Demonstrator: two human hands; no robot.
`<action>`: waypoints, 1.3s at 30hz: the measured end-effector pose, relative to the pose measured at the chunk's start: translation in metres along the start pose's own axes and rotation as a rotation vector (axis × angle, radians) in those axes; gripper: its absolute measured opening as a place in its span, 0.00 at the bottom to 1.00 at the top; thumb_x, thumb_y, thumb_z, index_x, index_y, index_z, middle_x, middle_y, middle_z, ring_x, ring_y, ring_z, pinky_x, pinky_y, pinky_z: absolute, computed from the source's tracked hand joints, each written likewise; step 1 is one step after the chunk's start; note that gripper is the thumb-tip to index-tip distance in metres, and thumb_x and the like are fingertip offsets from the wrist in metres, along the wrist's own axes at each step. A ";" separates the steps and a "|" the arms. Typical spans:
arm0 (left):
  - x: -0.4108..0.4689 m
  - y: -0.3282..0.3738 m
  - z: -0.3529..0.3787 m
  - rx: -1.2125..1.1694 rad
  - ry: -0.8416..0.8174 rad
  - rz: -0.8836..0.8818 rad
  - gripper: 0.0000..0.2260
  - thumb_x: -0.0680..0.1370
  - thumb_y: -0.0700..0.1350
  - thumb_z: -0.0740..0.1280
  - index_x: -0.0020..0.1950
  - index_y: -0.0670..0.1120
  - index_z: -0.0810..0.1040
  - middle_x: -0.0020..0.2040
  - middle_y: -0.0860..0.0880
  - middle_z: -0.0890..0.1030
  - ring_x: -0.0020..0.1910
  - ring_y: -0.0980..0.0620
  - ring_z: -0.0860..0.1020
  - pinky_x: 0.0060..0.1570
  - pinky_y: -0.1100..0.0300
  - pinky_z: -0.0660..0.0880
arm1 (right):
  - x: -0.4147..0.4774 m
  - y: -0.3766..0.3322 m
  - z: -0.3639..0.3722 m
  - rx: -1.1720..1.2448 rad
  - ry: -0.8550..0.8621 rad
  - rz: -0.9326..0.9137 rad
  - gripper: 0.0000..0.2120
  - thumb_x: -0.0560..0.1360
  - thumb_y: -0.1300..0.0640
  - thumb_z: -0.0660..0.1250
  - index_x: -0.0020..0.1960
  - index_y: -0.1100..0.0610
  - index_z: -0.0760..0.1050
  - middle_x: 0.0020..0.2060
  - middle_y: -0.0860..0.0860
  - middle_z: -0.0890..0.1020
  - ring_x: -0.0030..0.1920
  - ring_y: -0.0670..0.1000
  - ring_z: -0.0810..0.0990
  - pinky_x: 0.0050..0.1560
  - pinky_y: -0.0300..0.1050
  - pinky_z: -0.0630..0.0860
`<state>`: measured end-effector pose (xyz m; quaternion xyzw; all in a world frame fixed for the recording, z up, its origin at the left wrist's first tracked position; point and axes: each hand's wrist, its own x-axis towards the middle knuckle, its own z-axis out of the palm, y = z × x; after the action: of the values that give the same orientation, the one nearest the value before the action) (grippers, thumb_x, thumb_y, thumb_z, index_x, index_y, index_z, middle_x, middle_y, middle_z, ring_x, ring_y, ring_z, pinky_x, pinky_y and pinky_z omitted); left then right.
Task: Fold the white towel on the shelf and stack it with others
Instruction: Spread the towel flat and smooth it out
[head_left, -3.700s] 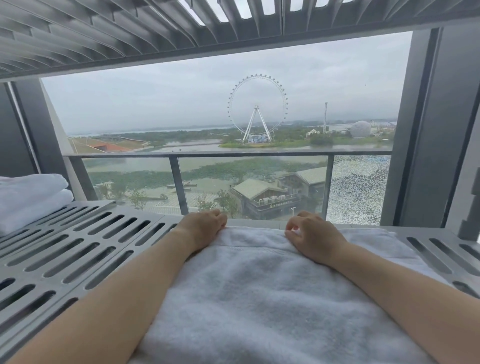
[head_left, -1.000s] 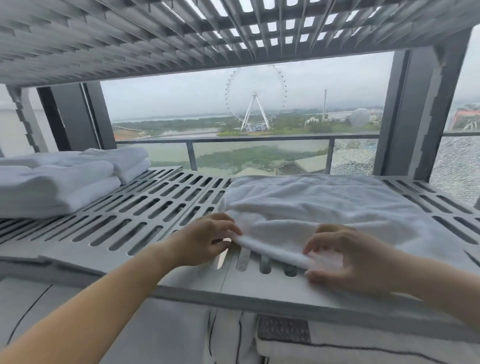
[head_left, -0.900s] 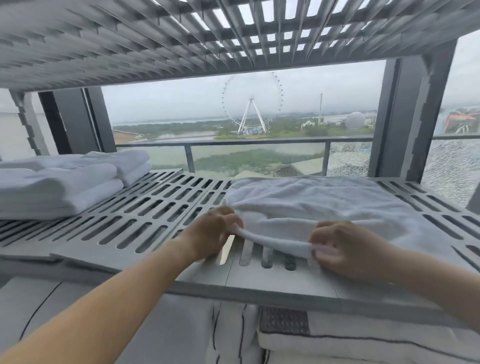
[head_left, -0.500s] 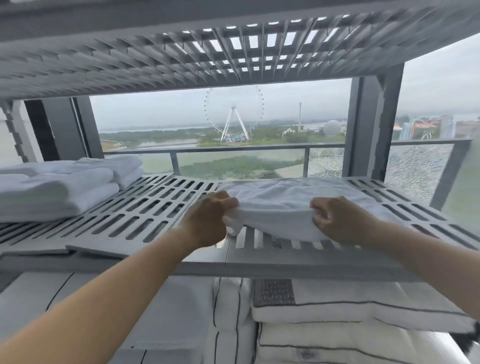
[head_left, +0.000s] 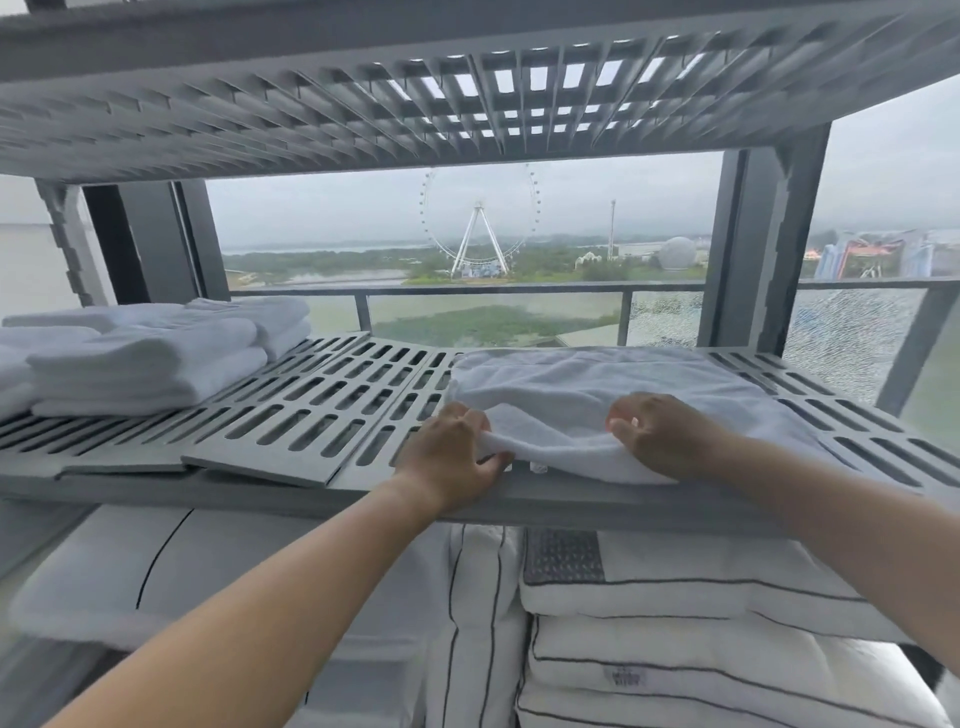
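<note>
A white towel (head_left: 597, 395) lies spread on the right half of the grey slotted shelf (head_left: 322, 410). My left hand (head_left: 457, 452) pinches its near left edge, thumb under the fabric. My right hand (head_left: 665, 436) grips the near edge a little further right, fingers curled over the cloth. The near edge is lifted slightly off the shelf between both hands. A stack of folded white towels (head_left: 140, 358) sits at the shelf's left end, apart from the loose towel.
A second slotted shelf (head_left: 467, 88) hangs close overhead. Below the shelf lie white pillows with dark piping (head_left: 675, 623). A dark upright post (head_left: 753, 249) stands at the back right, with a window and balcony rail (head_left: 493, 288) behind.
Earlier my hands pressed flat on the towel's far part. They came back to its near edge and gripped it, and in the last half second lifted it slightly; my view has dropped lower.
</note>
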<state>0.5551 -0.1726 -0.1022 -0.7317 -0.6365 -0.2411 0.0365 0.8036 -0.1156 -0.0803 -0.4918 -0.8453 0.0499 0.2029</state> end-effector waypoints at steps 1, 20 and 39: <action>0.002 0.000 0.002 0.000 -0.004 -0.006 0.18 0.73 0.58 0.65 0.58 0.49 0.71 0.59 0.48 0.72 0.56 0.47 0.74 0.52 0.54 0.72 | 0.004 0.000 0.002 0.000 0.001 -0.006 0.09 0.76 0.54 0.56 0.46 0.54 0.73 0.47 0.52 0.77 0.46 0.52 0.73 0.44 0.45 0.66; 0.128 -0.013 0.054 0.219 -0.239 0.073 0.16 0.75 0.47 0.60 0.63 0.56 0.70 0.63 0.53 0.73 0.62 0.50 0.73 0.59 0.52 0.72 | 0.115 0.050 0.050 -0.051 -0.337 0.042 0.26 0.79 0.42 0.46 0.75 0.49 0.50 0.76 0.47 0.49 0.75 0.48 0.46 0.74 0.56 0.45; 0.093 -0.024 -0.002 0.576 -0.141 0.344 0.23 0.75 0.36 0.60 0.65 0.58 0.69 0.62 0.53 0.76 0.57 0.49 0.75 0.56 0.51 0.72 | 0.072 0.013 0.024 0.007 -0.108 -0.288 0.10 0.73 0.52 0.63 0.52 0.52 0.77 0.48 0.50 0.82 0.46 0.50 0.78 0.47 0.48 0.75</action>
<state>0.5379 -0.0842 -0.0691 -0.8027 -0.5469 0.0094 0.2377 0.7734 -0.0451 -0.0842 -0.3613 -0.9166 0.0497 0.1637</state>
